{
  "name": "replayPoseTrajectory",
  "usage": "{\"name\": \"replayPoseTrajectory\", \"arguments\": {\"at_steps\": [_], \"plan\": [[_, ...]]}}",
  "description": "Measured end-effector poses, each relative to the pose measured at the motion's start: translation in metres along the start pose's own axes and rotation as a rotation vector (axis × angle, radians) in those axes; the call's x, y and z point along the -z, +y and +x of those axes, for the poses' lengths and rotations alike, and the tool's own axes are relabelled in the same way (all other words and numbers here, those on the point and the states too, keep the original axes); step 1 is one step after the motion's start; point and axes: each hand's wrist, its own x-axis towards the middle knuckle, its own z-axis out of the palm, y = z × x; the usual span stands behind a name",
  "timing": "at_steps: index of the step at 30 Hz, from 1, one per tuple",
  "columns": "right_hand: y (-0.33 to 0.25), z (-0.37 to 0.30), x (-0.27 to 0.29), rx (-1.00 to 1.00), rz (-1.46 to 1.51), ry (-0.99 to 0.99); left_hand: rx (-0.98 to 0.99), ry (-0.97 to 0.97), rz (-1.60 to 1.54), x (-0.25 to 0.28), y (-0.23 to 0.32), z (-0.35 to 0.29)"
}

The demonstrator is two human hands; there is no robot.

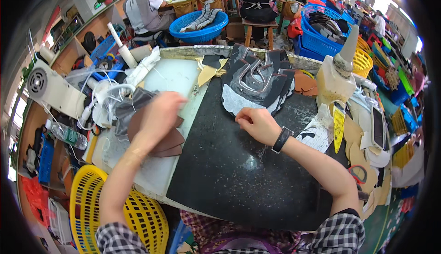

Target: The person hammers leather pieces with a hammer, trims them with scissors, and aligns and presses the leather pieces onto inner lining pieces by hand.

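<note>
My left hand [161,112] is over a pile of brown rounded leather pieces [170,147] on the left of the bench. Its fingers are smeared by motion, so what they hold, if anything, does not show. My right hand [260,125], a dark watch on its wrist, is at the near edge of a stack of black shoe-upper pieces [257,77]. Its thumb and fingers are curled together; whatever might lie between them is hidden. The stack has pale grey-white near edges and reddish curved outlines.
A black work mat [229,171] covers much of the bench beside a white board [177,75]. A glue bottle [337,79], yellow blade-shaped tool [338,128] and red-handled scissors [357,174] stand or lie right. A yellow basket [87,194] is low left. People sit beyond.
</note>
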Motion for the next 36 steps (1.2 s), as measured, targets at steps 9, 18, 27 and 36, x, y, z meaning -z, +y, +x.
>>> {"name": "replayPoseTrajectory", "arguments": {"at_steps": [9, 18, 27, 36], "plan": [[0.050, -0.031, 0.036, 0.331, -0.507, 0.225, -0.313, -0.005, 0.036, -0.112, 0.078, 0.104], [0.025, -0.033, 0.059, 0.071, 0.052, -0.024, 0.158, -0.290, -0.637, 0.001, 0.074, 0.111], [-0.030, -0.074, 0.043, -0.313, 1.078, -0.043, -0.278, -0.163, -0.480, 0.014, 0.109, 0.033], [-0.003, -0.092, 0.030, 0.382, -0.154, -0.024, -0.387, -0.219, -0.437, 0.054, 0.145, -0.026]]}}
